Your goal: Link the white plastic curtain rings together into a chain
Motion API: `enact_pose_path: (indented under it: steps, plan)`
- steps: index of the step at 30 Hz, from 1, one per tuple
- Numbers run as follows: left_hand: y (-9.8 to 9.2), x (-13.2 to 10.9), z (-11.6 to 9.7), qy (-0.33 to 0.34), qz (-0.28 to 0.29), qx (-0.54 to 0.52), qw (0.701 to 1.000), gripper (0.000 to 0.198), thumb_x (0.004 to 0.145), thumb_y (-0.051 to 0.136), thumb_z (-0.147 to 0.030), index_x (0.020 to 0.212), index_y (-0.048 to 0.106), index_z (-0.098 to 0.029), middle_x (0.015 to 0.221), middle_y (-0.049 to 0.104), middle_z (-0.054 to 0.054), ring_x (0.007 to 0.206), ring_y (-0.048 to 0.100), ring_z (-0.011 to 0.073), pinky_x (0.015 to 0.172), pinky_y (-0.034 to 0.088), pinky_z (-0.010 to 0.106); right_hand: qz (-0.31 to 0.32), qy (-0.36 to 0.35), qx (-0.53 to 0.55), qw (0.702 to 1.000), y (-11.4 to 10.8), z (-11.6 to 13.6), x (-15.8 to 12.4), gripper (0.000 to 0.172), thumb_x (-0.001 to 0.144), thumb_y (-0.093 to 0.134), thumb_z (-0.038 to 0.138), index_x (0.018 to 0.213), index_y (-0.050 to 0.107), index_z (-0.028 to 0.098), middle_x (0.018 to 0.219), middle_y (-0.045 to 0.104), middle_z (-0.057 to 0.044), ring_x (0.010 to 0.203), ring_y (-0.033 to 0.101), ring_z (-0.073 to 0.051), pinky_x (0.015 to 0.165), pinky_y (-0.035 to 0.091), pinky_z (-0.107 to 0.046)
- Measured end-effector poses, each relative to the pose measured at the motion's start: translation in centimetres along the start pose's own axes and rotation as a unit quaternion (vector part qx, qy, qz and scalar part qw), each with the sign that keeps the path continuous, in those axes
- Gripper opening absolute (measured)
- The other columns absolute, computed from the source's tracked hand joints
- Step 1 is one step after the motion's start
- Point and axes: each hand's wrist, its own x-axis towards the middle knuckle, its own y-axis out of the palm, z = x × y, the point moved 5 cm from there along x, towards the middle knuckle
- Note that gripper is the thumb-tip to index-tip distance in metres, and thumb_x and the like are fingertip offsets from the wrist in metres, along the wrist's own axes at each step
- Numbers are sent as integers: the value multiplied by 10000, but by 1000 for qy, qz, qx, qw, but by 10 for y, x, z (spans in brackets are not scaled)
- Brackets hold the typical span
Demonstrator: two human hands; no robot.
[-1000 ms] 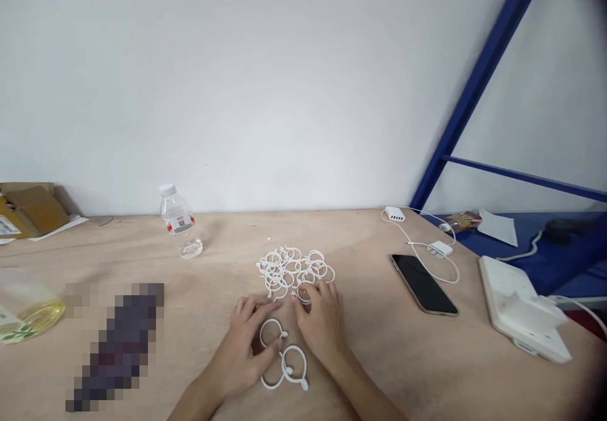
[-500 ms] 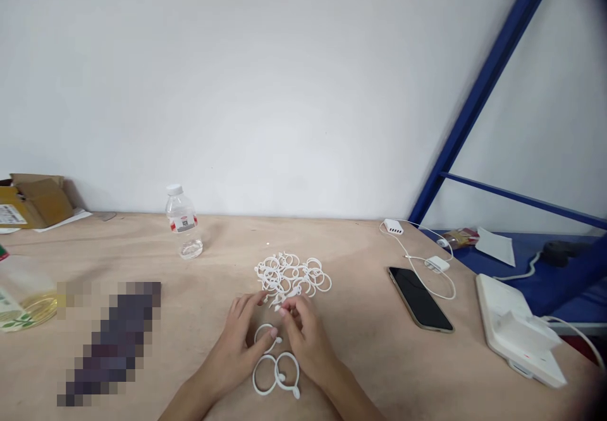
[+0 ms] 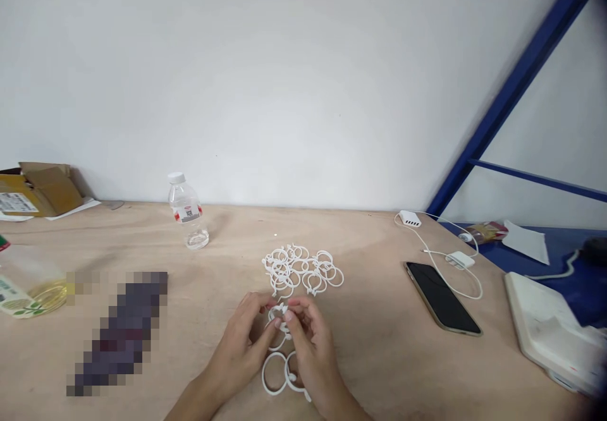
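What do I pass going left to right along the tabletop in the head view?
Cardboard box → oil bottle → water bottle → left hand → pile of white rings → phone → white power strip.

Rings (image 3: 303, 269): white matt plastic. Table (image 3: 370, 358): bare matt plywood. Bottle (image 3: 186, 212): clear plastic. Phone (image 3: 442, 296): glossy.

A pixelated blur hides an object (image 3: 118, 332) on the table's left side (dark, unidentifiable). The oil bottle (image 3: 26, 285) and white device (image 3: 554, 329) are cropped by edges.
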Motion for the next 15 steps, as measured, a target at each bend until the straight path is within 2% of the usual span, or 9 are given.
enact_pose_path:
  steps: [6,10,15]
  plan:
    - [-2,2,4,-18,-24,-30,999,174,935,478,-321,925,617,-217,917,661,66,874,607,212,779,505,350,-36,24,-22,999,-8,4,5,350,800,641,473,984,688,178,920,725,-91,848,676,-234,764,551,-346]
    - [-4,-1,0,18,-48,-13,999,141,933,481,-267,939,616,-225,910,654,64,869,597,209,762,498,338,-21,53,6,998,-7,7,5,356,778,661,487,955,722,184,878,734,-86,788,680,-237,686,560,-340]
    - [-2,-4,-8,74,-32,3,997,136,929,479,-200,958,606,-238,881,646,42,827,586,191,721,488,309,-16,58,21,998,-6,4,7,330,726,714,465,875,750,173,879,727,-95,799,672,-238,723,545,-349]
